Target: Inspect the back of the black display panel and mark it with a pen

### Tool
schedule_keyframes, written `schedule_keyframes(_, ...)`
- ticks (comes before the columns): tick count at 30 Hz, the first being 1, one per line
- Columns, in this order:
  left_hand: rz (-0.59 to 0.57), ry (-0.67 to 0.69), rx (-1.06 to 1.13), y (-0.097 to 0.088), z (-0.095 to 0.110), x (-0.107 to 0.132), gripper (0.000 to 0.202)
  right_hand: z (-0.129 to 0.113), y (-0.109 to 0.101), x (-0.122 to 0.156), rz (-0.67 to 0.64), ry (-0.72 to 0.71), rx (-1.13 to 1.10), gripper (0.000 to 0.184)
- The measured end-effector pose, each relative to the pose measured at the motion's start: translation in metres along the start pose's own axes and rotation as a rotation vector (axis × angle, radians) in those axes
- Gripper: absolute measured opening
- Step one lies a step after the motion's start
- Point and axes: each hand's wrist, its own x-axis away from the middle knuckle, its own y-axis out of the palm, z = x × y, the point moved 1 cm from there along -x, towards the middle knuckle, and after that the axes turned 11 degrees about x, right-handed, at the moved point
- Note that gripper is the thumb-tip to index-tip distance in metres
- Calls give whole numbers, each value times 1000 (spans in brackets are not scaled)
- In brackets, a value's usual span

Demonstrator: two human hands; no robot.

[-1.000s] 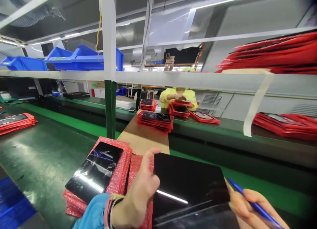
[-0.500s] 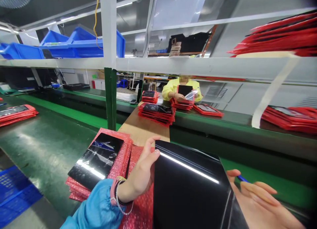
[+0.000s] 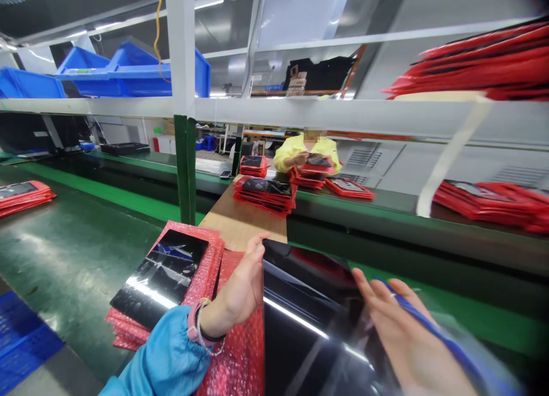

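A glossy black flat panel (image 3: 291,339), like a tablet screen, is tilted up in front of me, its lower edge out of frame. My left hand (image 3: 240,287) grips it by the upper left edge, thumb and fingers closed. At the panel's right side is my right hand (image 3: 412,333), its fingers fairly straight and slightly blurred. Between those fingers runs the blue edge of a clear film (image 3: 461,350), which trails off to the right. Beside my left arm, another black panel (image 3: 165,276) lies on a stack of pink bubble-wrap pouches (image 3: 210,270).
Across the bench, a person in yellow (image 3: 306,156) handles a dark panel. A wooden board (image 3: 231,219) bridges the gap and bears a stack of red pouches (image 3: 266,196). A post (image 3: 184,167) and shelf (image 3: 343,113) stand ahead. At lower left is a blue basket (image 3: 26,339).
My right hand has moved up and left over the panel's right edge, and more blue edge and clear film now show. Reflections on the panel have shifted. The other person's panel is lower and flatter.
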Motion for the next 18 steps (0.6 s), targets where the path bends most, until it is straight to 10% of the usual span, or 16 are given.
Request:
schedule_keyframes(9,-34,-84,-232,-23,2,-1,89,6,33,6,-158,-116,88,66)
schedule_keyframes(18,117,-52,-933,-77,-10,-19,88,-62,-51,-127,114,-148,125,16)
